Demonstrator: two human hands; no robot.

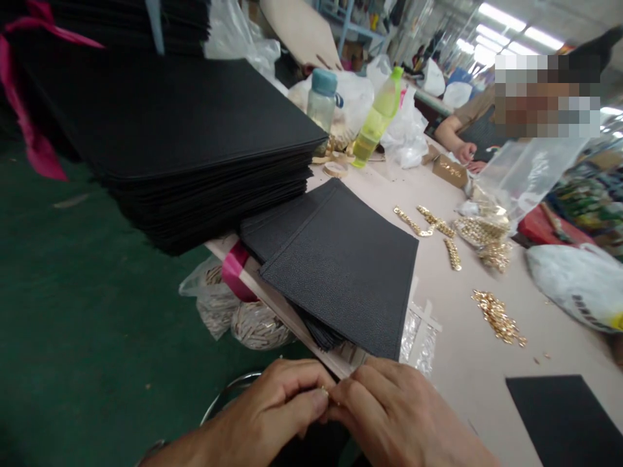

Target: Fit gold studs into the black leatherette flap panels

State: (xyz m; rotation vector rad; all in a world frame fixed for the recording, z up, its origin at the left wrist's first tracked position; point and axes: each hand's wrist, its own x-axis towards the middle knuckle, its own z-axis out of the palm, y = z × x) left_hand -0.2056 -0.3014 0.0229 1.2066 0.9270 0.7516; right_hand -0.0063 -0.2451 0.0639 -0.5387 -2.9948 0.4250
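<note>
My left hand (287, 402) and my right hand (394, 408) meet at the table's near edge, fingertips pinched close together. A small gold-coloured metal piece (324, 390) glints between them; the fingers hide most of it, so its exact shape cannot be told. Just beyond my hands lies a small stack of black leather-like panels (345, 266), its top panel stitched along one side. To the right, a pile of small gold-coloured metal pieces (497, 318) lies loose on the table. Short gold-coloured chain lengths (435, 220) rest farther back.
A tall stack of black panels (195, 123) stands at the left. Behind it are a blue-capped bottle (321, 104) and a green bottle (377, 120). Another black panel (567, 415) lies at lower right. Across the table (452, 350), a person (462, 139) works with their hands.
</note>
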